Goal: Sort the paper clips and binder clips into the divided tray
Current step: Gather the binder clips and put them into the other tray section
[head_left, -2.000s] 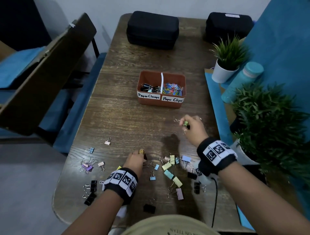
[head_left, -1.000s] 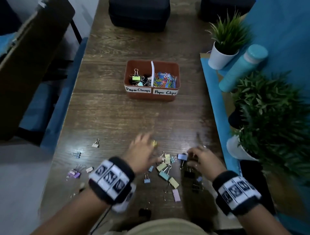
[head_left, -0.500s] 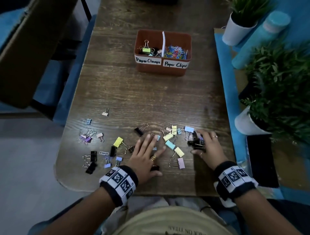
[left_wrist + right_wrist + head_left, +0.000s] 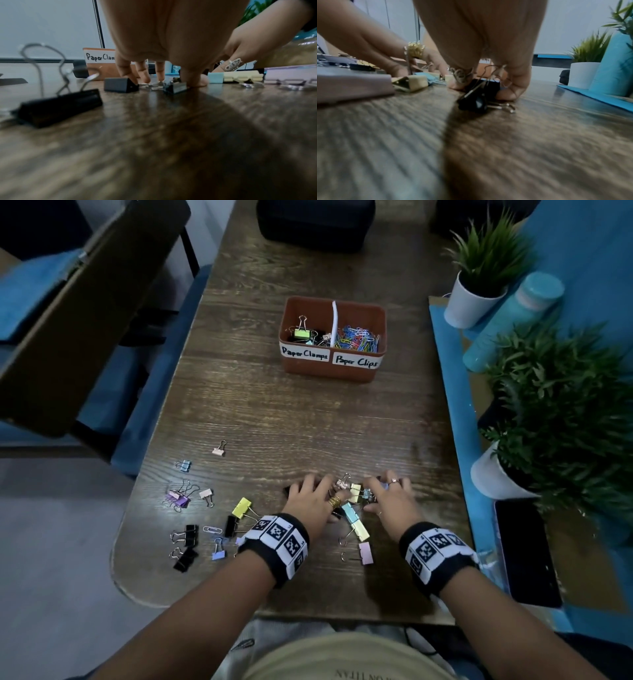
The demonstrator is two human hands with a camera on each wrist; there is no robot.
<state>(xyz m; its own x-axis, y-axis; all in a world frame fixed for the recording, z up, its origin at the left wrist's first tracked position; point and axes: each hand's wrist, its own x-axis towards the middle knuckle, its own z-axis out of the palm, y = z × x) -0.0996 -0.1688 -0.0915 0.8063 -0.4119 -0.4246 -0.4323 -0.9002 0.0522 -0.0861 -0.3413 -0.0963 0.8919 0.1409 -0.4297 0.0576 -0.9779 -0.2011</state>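
The brown divided tray (image 4: 334, 371) stands mid-table; binder clips (image 4: 303, 332) fill its left "Paper Clamps" side and coloured paper clips (image 4: 358, 338) its right side. Loose binder clips lie near the front edge: yellow (image 4: 242, 506), black (image 4: 190, 534), purple (image 4: 180, 499), pink (image 4: 365, 553), plus one paper clip (image 4: 212, 530). My left hand (image 4: 310, 498) is spread over the central pile, its fingertips (image 4: 126, 77) touching the table by small black clips (image 4: 120, 85). My right hand (image 4: 387, 498) pinches black binder clips (image 4: 479, 93) between thumb and fingers on the table.
Two potted plants (image 4: 474, 299) (image 4: 500, 474) and a teal bottle (image 4: 513, 320) line the right side on a blue mat. A phone (image 4: 524, 549) lies at the front right. A black case (image 4: 311, 224) sits at the far end, a chair (image 4: 85, 320) at the left.
The green clip my right hand held up now lies in the tray's left side. Both hands came down onto the central pile; the left moved forward over the clips.
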